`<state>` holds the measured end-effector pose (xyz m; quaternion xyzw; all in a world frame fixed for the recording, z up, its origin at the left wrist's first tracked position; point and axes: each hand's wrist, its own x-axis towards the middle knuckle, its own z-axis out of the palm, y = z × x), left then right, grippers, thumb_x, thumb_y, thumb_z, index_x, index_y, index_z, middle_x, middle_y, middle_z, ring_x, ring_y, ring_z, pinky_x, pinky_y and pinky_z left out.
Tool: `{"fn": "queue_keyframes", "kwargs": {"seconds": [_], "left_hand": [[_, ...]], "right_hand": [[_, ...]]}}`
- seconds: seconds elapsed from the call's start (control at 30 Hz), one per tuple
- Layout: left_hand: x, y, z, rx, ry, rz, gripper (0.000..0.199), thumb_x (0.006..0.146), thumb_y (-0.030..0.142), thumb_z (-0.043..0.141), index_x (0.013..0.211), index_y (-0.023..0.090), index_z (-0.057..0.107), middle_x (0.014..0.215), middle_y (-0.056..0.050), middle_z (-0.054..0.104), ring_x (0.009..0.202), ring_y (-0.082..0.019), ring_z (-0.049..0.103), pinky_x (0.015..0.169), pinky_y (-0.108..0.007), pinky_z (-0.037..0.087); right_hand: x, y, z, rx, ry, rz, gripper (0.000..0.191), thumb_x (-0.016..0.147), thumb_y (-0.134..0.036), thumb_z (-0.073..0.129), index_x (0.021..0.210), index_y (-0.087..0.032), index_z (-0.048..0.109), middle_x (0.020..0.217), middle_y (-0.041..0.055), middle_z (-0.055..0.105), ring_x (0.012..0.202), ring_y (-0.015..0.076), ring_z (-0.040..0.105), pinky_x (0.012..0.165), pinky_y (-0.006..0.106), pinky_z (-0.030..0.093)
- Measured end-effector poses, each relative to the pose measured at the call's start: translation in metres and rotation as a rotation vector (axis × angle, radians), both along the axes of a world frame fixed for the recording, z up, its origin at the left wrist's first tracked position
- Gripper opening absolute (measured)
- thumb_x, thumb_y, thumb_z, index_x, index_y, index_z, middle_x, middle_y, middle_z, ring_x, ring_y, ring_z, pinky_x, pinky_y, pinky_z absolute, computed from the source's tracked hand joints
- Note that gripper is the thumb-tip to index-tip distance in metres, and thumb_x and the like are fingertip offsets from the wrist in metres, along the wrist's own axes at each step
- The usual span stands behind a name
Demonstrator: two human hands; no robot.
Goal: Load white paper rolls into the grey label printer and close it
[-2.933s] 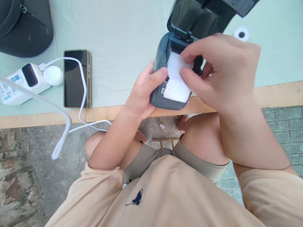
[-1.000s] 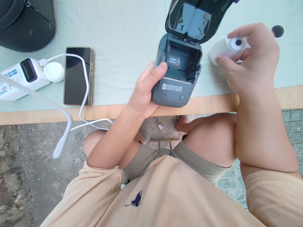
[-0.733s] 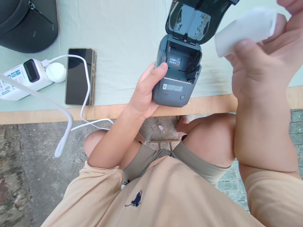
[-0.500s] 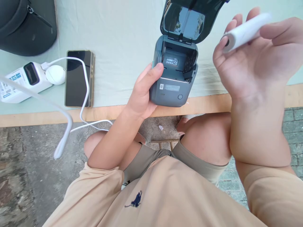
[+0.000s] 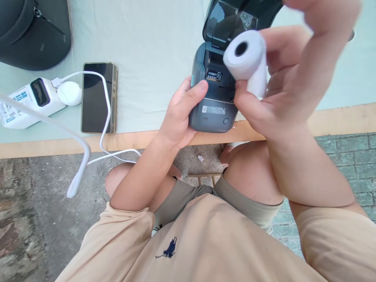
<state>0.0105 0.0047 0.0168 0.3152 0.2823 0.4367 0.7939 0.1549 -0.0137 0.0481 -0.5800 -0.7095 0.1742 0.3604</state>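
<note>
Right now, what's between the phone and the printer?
From the phone, the head view shows pale cloth, then your left hand holding the printer.

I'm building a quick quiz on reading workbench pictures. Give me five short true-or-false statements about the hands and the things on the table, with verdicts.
1. The left hand holds the dark device. True.
2. The device's lid is closed. False: the lid stands open.
3. The right hand holds a white roll. True.
4. The phone lies on the floor. False: the phone lies on the table.
5. A white cable crosses over the phone. True.
</note>
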Motion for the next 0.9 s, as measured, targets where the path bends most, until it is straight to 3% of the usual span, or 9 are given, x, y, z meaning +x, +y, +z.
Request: {"fn": "queue_keyframes", "kwargs": {"seconds": [0.07,0.13,0.27,0.53,0.63,0.73,0.8,0.9], "left_hand": [[0.001,-0.001,0.001,-0.004,-0.007,0.025,0.007,0.077,0.029,0.049,0.081,0.023,0.051,0.070,0.001,0.056,0.076,-0.014,0.060,0.069,-0.027,0.045],[0.002,-0.002,0.002,-0.015,0.000,0.042,0.006,0.076,0.029,0.052,0.080,0.025,0.052,0.068,0.002,0.054,0.067,-0.012,0.057,0.062,-0.026,0.042],[0.001,-0.003,0.002,-0.017,0.000,0.058,0.002,0.075,0.028,0.053,0.076,0.026,0.052,0.068,0.002,0.052,0.058,-0.009,0.050,0.056,-0.025,0.038],[0.001,0.000,0.000,-0.020,-0.086,0.044,0.011,0.076,0.031,0.050,0.078,0.021,0.052,0.069,0.000,0.056,0.084,-0.017,0.060,0.066,-0.025,0.046],[0.000,0.000,0.003,-0.001,-0.148,0.031,0.019,0.082,0.031,0.040,0.075,0.018,0.052,0.076,-0.002,0.056,0.089,-0.015,0.059,0.071,-0.024,0.047],[-0.003,0.001,0.001,0.001,-0.141,0.005,0.009,0.079,0.024,0.046,0.084,0.019,0.053,0.081,0.000,0.055,0.085,-0.012,0.059,0.072,-0.022,0.046],[-0.006,0.001,-0.002,0.021,-0.130,0.005,0.011,0.076,0.018,0.051,0.086,0.021,0.053,0.080,0.001,0.055,0.077,-0.010,0.059,0.070,-0.022,0.045],[-0.007,0.002,-0.007,0.034,-0.096,0.022,0.017,0.071,0.016,0.058,0.086,0.024,0.053,0.079,0.000,0.058,0.076,-0.013,0.059,0.068,-0.024,0.045]], "right_hand": [[-0.003,-0.002,0.001,0.107,-0.070,0.004,0.049,0.070,-0.024,0.047,0.115,-0.027,0.029,0.115,-0.0024,0.046,0.094,0.0056,0.053,0.080,0.020,0.045],[-0.003,-0.002,0.000,0.105,-0.162,-0.017,0.048,0.066,-0.019,0.050,0.111,-0.026,0.036,0.116,-0.0034,0.046,0.094,0.0066,0.055,0.078,0.020,0.047],[0.001,0.003,-0.005,0.152,-0.249,0.001,0.028,0.065,-0.010,0.048,0.090,-0.024,0.050,0.107,-0.0076,0.054,0.104,0.0076,0.053,0.087,0.022,0.045],[-0.002,-0.001,-0.007,0.414,-0.271,0.014,0.009,0.069,-0.017,0.051,0.076,-0.021,0.054,0.083,-0.0087,0.060,0.081,0.0082,0.055,0.075,0.027,0.043],[-0.007,-0.005,-0.010,0.387,-0.349,0.140,0.014,0.070,-0.027,0.054,0.083,-0.024,0.054,0.090,-0.0109,0.059,0.087,0.0091,0.055,0.077,0.029,0.041],[-0.009,-0.007,-0.011,0.346,-0.371,0.239,0.026,0.073,-0.039,0.051,0.095,-0.026,0.053,0.098,-0.0100,0.058,0.101,0.0109,0.051,0.086,0.032,0.040],[-0.009,-0.006,-0.009,0.323,-0.277,0.211,0.021,0.075,-0.037,0.049,0.090,-0.025,0.055,0.095,-0.0083,0.058,0.103,0.0093,0.049,0.091,0.030,0.041],[-0.006,-0.005,-0.004,0.286,-0.167,0.060,0.019,0.076,-0.032,0.048,0.088,-0.019,0.055,0.100,-0.0002,0.054,0.104,0.0095,0.046,0.095,0.029,0.041]]}}
